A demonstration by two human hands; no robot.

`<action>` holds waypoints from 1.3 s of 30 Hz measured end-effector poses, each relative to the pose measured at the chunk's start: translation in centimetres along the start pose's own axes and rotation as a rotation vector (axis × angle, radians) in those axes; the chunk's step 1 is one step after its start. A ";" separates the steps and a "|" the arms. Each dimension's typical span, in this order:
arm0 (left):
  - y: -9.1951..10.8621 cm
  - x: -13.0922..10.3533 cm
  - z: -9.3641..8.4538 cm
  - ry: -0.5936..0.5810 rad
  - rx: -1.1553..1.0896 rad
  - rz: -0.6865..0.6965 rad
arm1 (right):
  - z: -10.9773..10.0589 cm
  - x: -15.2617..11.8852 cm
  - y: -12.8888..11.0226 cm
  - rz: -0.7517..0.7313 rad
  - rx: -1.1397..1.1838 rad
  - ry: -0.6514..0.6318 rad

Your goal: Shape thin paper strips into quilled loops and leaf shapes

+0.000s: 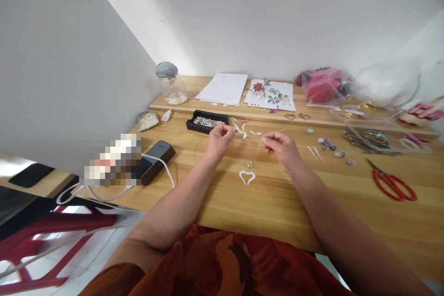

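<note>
My left hand [221,139] is closed in a pinch on a pale green wavy strip [241,133] that sticks out to the right of its fingertips. To the right, my right hand [280,146] pinches a thin thread [257,151], which hangs down toward a small spool [250,165] on the table. Both hands are raised a little over the wood. Below the spool lies a white heart-shaped cutout [247,177]. Small white petal shapes [255,133] lie between the hands. A black tray [197,126] of beads stands just beyond my left hand.
Red-handled scissors [393,186] lie at the right, near several thread spools [328,144] and two white strips [315,153]. White papers [224,88], a jug [172,85] and plastic bags [326,85] stand on the raised back shelf. A black power bank [157,159] with a white cable is at left.
</note>
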State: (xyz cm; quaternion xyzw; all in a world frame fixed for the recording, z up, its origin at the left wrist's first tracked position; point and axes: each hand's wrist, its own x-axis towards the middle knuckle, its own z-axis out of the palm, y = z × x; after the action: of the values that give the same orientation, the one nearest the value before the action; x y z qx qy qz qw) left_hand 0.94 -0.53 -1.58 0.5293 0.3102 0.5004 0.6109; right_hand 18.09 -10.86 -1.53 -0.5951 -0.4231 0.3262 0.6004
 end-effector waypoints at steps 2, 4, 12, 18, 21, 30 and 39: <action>-0.2 0.1 -0.1 0.011 -0.014 -0.011 | 0.1 0.0 0.0 0.001 0.008 -0.009; -0.4 0.1 -0.1 0.002 -0.036 -0.015 | 0.3 0.0 0.0 0.013 0.019 -0.006; -0.5 0.0 0.0 -0.026 -0.074 -0.051 | 0.4 0.3 0.2 0.087 0.112 0.194; 0.0 -0.5 0.4 -0.006 -0.065 -0.009 | 1.0 -0.5 0.1 -0.026 -0.077 0.074; 0.2 -0.8 0.7 -0.024 -0.059 0.010 | 1.7 -1.0 -0.2 0.034 -0.053 -0.011; 0.2 -1.1 1.0 -0.044 -0.070 0.023 | 1.8 -1.0 -0.7 0.170 -0.001 -0.054; -0.2 -0.8 0.8 0.001 -0.098 -0.015 | 1.6 -1.0 -0.6 0.120 0.032 -0.083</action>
State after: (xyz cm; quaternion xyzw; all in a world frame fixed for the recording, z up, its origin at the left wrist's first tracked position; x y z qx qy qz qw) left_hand 1.47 -1.49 -1.74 0.4963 0.2897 0.5108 0.6395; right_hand 16.17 -11.12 -1.13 -0.5956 -0.4059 0.3927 0.5712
